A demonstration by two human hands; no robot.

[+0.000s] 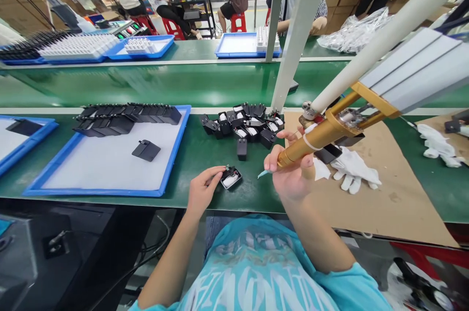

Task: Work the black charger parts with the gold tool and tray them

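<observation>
Between the thumb and fingers of my left hand point(205, 186) is the edge of an opened black plastic casing point(231, 178) with a white inside, resting on the green bench. My right hand point(292, 174) is wrapped round a gold-coloured glue dispenser point(308, 142), whose pale blue nozzle point(264, 173) points down and left, a short way right of the casing and apart from it. Behind both hands lies a pile of similar black casings point(244, 125), several with white parts inside. One black casing point(242, 148) stands in front of that pile.
A blue-rimmed tray point(166, 164) on the left bears rows of black casings point(124, 118) and a single one point(146, 150). White gloves point(353, 169) lie on brown cardboard point(388, 208) at right. A grey post point(287, 66) rises behind the pile. Several people sit beyond the conveyor point(164, 81).
</observation>
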